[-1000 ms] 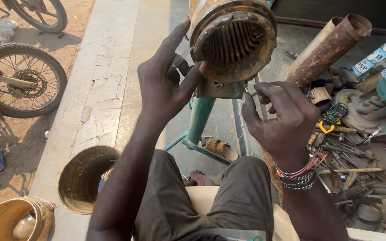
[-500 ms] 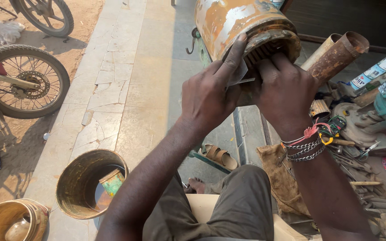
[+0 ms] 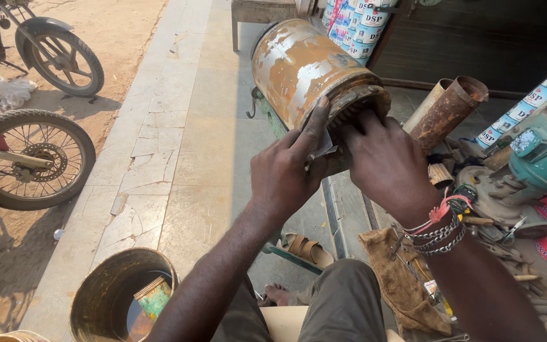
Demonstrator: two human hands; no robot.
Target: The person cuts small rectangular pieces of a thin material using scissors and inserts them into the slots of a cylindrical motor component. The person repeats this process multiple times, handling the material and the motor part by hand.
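Observation:
A rusty orange and white metal cylinder (image 3: 302, 63) lies on its side on a green stand, its slotted open end turned toward me. My left hand (image 3: 286, 174) reaches up to that rim, index finger stretched along it, pinching a thin grey strip (image 3: 321, 149) against the edge. My right hand (image 3: 384, 161), with red thread and metal bracelets on the wrist, presses its curled fingers into the open end beside the left. The right fingertips are hidden inside the opening.
A rusty bucket (image 3: 106, 294) holding a small painted can (image 3: 154, 296) stands at lower left. Motorcycle wheels (image 3: 30, 158) are at left. A rusty pipe (image 3: 451, 107), a teal motor (image 3: 542, 158), a brown cloth (image 3: 400, 278) and scattered tools lie at right. A sandal (image 3: 308, 249) sits below.
My left hand, spread open beside the cylinder a second ago, has closed onto the rim with the strip. My right hand rose from below to the open end. The view shifted right.

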